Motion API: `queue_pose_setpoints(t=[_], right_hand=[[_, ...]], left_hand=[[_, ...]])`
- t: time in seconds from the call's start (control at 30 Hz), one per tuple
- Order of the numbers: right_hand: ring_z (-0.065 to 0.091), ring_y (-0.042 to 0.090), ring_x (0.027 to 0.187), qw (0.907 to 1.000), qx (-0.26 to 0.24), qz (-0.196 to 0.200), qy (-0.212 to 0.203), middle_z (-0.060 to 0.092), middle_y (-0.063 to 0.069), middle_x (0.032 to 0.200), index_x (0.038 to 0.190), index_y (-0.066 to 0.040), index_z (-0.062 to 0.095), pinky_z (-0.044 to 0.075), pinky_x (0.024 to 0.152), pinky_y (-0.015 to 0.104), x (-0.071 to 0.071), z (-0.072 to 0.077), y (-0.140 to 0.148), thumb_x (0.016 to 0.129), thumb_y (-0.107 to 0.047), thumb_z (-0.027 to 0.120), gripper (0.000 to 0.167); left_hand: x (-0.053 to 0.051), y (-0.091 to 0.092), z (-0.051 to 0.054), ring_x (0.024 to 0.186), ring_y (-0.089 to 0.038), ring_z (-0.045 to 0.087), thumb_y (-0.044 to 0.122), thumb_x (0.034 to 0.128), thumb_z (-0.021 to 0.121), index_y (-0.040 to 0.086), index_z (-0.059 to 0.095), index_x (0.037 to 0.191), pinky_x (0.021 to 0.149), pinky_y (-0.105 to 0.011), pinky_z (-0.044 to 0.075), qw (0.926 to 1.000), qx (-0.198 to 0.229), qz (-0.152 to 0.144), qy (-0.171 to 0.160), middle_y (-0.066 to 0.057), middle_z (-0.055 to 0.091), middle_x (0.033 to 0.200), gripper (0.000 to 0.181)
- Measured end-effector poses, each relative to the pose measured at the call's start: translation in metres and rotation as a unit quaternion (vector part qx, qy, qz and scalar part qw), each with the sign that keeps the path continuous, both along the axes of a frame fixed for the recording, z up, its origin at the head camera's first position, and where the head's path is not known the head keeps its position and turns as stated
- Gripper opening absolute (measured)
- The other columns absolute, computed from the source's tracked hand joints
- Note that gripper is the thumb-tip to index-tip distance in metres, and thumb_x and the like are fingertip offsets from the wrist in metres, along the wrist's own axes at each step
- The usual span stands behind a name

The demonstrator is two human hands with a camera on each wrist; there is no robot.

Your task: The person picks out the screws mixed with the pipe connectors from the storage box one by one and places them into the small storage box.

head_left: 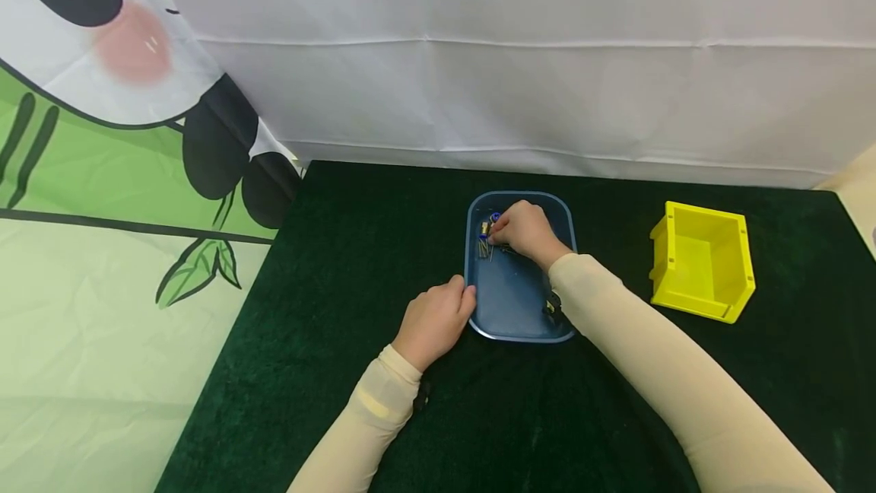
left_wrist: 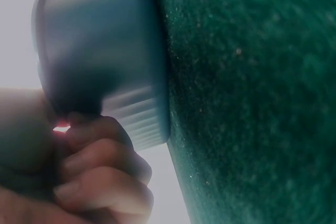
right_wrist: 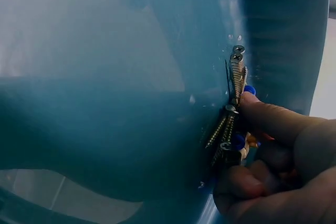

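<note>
A blue tray (head_left: 513,295) lies on the dark green cloth. My left hand (head_left: 436,319) grips its left rim, thumb on top; in the left wrist view the curled fingers (left_wrist: 105,171) hold the tray's edge. Inside the tray, my right hand (head_left: 527,233) reaches to the upper part, thumb and fingers at a small pile of screws (right_wrist: 237,74) and small blue-and-yellow pieces (head_left: 484,230). The right wrist view shows the thumb against a blue piece (right_wrist: 250,89); the other fingers are curled beside the screws. Whether a piece is pinched is partly hidden.
A yellow bin (head_left: 705,261) stands on the green cloth (head_left: 328,249) to the right of the tray. Behind the table hangs a white sheet (head_left: 479,97), with a printed cloth (head_left: 103,287) at the left.
</note>
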State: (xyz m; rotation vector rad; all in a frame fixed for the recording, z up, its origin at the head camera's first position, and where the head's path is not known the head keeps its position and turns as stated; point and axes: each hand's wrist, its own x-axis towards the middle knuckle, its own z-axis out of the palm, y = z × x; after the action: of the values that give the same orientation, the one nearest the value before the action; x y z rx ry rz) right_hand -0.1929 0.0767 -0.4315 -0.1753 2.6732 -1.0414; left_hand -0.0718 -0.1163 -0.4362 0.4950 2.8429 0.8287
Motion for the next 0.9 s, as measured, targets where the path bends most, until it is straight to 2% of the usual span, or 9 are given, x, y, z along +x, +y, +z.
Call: queue_pose_setpoints(t=[0.2,0.4,0.6,0.9], right_hand=[[0.064,0.017,0.074,0.9998,0.013,0.008,0.009,0.073,0.004,0.09,0.09,-0.01,0.079,0.053,0.064,0.029,-0.0017,-0.004,-0.0009,0.093,-0.019,0.07,0.013],[0.063,0.019,0.078,1.0,-0.008,0.002,0.004,0.073,0.005,0.093,0.092,-0.009,0.079,0.055,0.068,0.031,-0.0009,0.0006,0.0017,0.094,-0.019,0.069,0.014],[0.062,0.02,0.072,0.9998,-0.011,-0.014,-0.005,0.071,0.005,0.084,0.086,-0.008,0.079,0.052,0.062,0.03,-0.0008,0.0024,0.0036,0.092,-0.024,0.071,0.018],[0.059,0.017,0.064,0.9999,0.008,0.0,-0.008,0.07,0.004,0.074,0.08,-0.008,0.078,0.047,0.055,0.027,-0.0011,0.0002,-0.0008,0.09,-0.025,0.074,0.02]], left_hand=[[0.0004,-0.0002,-0.001,0.048,-0.011,0.046,0.031,0.1071,0.039,0.017,0.052,0.081,0.042,-0.028,0.036,1.0,0.001,0.003,-0.009,0.003,0.049,0.065,0.032],[-0.0008,0.0006,-0.0013,0.047,-0.011,0.046,0.031,0.1071,0.038,0.017,0.052,0.081,0.042,-0.028,0.036,1.0,0.003,0.0,-0.005,0.003,0.049,0.065,0.032],[-0.0017,0.0017,-0.0011,0.047,-0.01,0.046,0.031,0.1071,0.038,0.018,0.052,0.081,0.042,-0.027,0.036,1.0,0.002,-0.003,0.0,0.004,0.049,0.064,0.032],[-0.001,0.0016,-0.0022,0.048,-0.011,0.046,0.03,0.1073,0.038,0.018,0.052,0.082,0.043,-0.027,0.037,0.9999,0.008,-0.003,-0.006,0.004,0.049,0.065,0.032]])
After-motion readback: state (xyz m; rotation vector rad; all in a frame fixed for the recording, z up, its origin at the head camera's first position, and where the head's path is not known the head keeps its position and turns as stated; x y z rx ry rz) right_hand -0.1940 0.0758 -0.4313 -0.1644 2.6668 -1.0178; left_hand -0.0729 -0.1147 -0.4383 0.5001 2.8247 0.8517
